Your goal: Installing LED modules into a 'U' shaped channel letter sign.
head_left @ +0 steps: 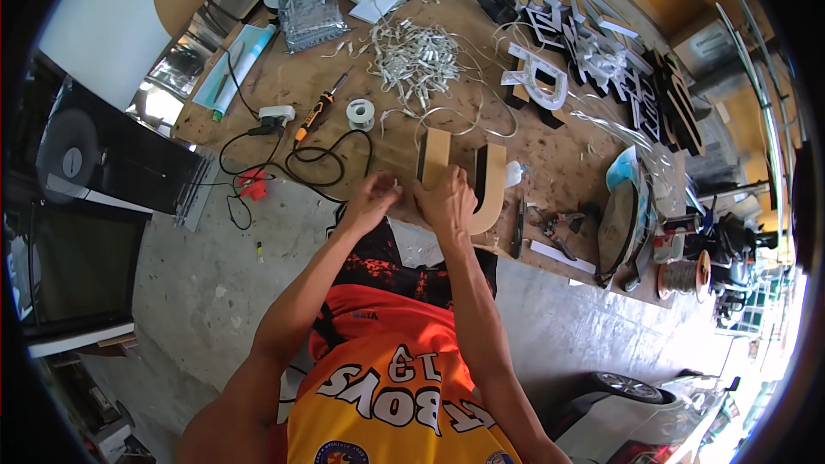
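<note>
A tan channel letter (491,185) shaped like a U, with dark inner walls, lies at the table's near edge. My right hand (449,198) is closed on it, the fingers over its left and middle part. Just left of the letter, my left hand (375,199) is held with the fingertips pinched together. A tiny pale bit shows at those fingertips, too small to name. Beyond my left hand are a spool of solder (361,113) and an orange and black soldering iron (314,117) with its black cable (320,180) looped close by.
A heap of white LED modules (417,56) with loose wires lies mid-table. White-faced letters (550,86) crowd the back right. Pliers (563,225), a pouch (620,223) and a wire spool (685,277) are at the right. A silver bag (308,4) sits back left; a power plug (275,116) is nearer.
</note>
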Demonstrator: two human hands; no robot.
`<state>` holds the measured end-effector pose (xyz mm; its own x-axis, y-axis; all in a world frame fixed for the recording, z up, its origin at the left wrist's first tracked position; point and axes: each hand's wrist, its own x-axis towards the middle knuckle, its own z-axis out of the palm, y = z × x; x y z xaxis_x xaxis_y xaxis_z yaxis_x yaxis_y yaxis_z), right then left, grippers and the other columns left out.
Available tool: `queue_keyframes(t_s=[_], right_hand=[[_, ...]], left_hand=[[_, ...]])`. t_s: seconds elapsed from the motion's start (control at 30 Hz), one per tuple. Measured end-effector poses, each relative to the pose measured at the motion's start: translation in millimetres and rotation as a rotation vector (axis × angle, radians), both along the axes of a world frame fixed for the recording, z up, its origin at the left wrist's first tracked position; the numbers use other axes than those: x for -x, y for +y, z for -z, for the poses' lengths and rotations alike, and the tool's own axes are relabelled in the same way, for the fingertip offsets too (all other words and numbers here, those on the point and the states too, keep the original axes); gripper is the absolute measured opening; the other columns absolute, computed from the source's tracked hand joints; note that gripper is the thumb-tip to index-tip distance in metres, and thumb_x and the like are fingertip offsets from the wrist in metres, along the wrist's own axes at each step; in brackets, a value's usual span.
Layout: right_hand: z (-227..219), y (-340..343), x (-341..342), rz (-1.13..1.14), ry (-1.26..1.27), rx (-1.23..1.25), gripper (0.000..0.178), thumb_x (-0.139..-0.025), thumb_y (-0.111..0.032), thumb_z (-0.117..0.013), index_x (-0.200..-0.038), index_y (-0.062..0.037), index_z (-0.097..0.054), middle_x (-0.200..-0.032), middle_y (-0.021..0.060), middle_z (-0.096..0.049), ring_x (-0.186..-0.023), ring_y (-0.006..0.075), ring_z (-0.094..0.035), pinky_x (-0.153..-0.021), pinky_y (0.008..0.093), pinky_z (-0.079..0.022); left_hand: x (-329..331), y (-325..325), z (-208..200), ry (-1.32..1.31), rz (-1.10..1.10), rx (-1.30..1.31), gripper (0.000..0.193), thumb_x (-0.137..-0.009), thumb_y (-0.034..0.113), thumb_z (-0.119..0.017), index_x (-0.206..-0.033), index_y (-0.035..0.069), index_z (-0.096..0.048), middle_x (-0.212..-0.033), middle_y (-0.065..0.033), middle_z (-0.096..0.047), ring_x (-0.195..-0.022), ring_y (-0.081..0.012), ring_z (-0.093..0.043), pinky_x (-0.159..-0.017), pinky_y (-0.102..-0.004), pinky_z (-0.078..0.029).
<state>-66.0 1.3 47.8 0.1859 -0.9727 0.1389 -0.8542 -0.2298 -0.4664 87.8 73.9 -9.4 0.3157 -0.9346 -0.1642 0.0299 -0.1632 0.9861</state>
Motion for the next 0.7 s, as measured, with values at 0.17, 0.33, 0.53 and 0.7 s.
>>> queue_keyframes(t_s=[0.17,0.33,0.53,0.7], right_hand=[[3.6,0.3,-6.0,0.015,0.051,-0.057,0.062,-0.071,-0.046,-0.079,-0.102,0.0030,-0.056,-0.098,0.0252,-0.067,-0.085,0.0437,-0.068,-0.074,0.0506,-0.055],[9.5,-4.9,-5.4,-0.012,0.052,-0.066,0.062,-0.071,-0.046,-0.079,-0.103,0.0029,-0.056,-0.097,0.0255,-0.067,-0.087,0.0443,-0.067,-0.075,0.0515,-0.054],[12.5,-3.7,-6.9,-0.038,0.010,-0.047,0.062,-0.072,-0.045,-0.079,-0.105,0.0026,-0.056,-0.099,0.0253,-0.067,-0.088,0.0441,-0.067,-0.077,0.0517,-0.053],[10.8,-4.6,-10.4,-0.059,0.030,-0.055,0.058,-0.073,-0.042,-0.076,-0.104,0.0026,-0.055,-0.101,0.0256,-0.066,-0.084,0.0441,-0.067,-0.073,0.0515,-0.054]], left_hand=[[7.3,7.1,26.0,-0.151,0.249,-0.067,0.032,-0.088,0.023,-0.073,-0.110,0.001,-0.067,-0.089,-0.0034,-0.068,-0.075,-0.0153,-0.061,-0.071,-0.0297,-0.050],[29.3,23.8,27.3,0.093,0.388,-0.252,0.031,-0.088,0.025,-0.074,-0.102,-0.001,-0.068,-0.081,-0.0035,-0.067,-0.072,-0.0147,-0.061,-0.069,-0.0303,-0.049],[56.2,28.3,7.0,0.667,0.352,-0.455,0.041,-0.089,0.031,-0.075,-0.112,-0.001,-0.065,-0.086,-0.0044,-0.067,-0.071,-0.0131,-0.060,-0.069,-0.0311,-0.050],[74.9,27.8,13.5,0.844,0.388,-0.462,0.050,-0.090,0.036,-0.075,-0.119,-0.003,-0.061,-0.098,-0.0073,-0.068,-0.082,-0.0157,-0.064,-0.075,-0.0323,-0.053]])
